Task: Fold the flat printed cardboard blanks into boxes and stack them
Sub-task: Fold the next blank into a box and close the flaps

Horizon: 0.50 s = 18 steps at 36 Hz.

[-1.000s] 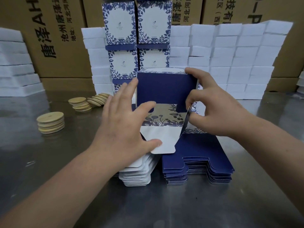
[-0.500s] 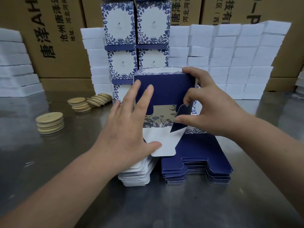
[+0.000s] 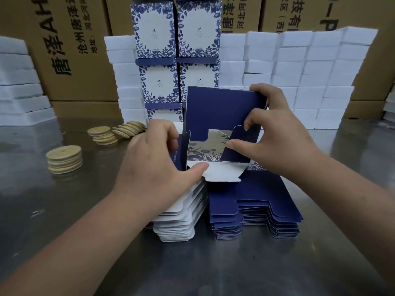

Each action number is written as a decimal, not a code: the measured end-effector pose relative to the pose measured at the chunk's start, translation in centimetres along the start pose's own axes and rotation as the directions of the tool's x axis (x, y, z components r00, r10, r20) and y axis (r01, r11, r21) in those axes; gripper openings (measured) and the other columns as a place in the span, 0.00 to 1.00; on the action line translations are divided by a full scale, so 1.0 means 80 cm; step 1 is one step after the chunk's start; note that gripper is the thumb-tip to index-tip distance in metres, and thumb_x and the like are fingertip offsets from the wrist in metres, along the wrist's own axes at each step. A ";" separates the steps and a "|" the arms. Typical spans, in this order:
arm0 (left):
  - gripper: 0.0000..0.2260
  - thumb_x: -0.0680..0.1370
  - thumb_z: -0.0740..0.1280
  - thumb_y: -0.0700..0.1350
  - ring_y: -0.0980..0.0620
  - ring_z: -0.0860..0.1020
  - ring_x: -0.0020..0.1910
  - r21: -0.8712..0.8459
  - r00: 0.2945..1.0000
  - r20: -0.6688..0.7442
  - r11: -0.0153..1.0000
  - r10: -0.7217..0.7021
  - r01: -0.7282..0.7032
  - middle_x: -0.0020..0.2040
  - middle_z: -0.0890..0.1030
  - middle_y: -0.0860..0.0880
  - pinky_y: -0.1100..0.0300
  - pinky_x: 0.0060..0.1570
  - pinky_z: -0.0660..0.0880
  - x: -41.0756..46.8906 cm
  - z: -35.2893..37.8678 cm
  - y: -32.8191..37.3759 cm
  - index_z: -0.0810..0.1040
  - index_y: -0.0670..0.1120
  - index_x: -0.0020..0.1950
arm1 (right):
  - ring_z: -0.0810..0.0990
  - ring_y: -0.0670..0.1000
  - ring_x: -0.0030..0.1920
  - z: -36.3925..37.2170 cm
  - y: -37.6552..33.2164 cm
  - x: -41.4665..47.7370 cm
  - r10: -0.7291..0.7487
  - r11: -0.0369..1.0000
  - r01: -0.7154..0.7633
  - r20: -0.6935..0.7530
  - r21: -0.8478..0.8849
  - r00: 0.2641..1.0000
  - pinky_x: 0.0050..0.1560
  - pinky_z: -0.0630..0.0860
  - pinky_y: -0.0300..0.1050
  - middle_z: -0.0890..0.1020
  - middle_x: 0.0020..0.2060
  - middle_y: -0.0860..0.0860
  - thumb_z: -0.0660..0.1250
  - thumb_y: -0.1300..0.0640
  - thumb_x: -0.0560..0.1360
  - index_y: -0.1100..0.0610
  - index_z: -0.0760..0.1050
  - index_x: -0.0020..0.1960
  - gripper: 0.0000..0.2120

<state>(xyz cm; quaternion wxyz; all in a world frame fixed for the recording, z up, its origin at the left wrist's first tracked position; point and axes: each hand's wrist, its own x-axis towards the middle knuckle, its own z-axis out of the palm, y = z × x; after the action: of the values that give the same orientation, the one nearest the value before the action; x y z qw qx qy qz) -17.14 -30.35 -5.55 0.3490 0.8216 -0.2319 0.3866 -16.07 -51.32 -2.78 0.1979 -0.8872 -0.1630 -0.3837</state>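
While the half-folded blue box (image 3: 218, 110) is held up over the pile of flat blanks (image 3: 256, 201) on the bench (image 3: 64, 210), both hands grip it. The left hand (image 3: 154, 165) curls round the left side flap, with its thumb on the white bottom flap. The right hand (image 3: 275, 133) holds the top right corner and pinches a small blue flap. Finished boxes (image 3: 156, 33) are stacked behind. Round wooden discs (image 3: 64, 159) lie to the left.

Metal table (image 3: 213, 270) bears blanks (image 3: 256, 199) (wooden discs (image 3: 64, 160) too).
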 end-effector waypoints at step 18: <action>0.22 0.63 0.71 0.53 0.48 0.71 0.62 0.019 0.971 0.205 0.991 0.122 -0.129 0.60 0.66 0.56 0.47 0.62 0.69 0.003 0.003 -0.005 0.80 0.50 0.56 | 0.64 0.38 0.52 -0.001 -0.006 -0.001 0.039 0.999 -0.039 -0.064 -0.004 0.997 0.48 0.65 0.40 0.62 0.70 0.48 0.73 0.44 0.64 0.47 0.66 0.35 0.16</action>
<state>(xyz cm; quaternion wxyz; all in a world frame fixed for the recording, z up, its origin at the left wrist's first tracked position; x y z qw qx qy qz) -16.61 -30.28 -5.66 0.2849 0.8461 -0.3116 0.3255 -16.33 -50.97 -2.67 0.2079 -0.8780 -0.1380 -0.4085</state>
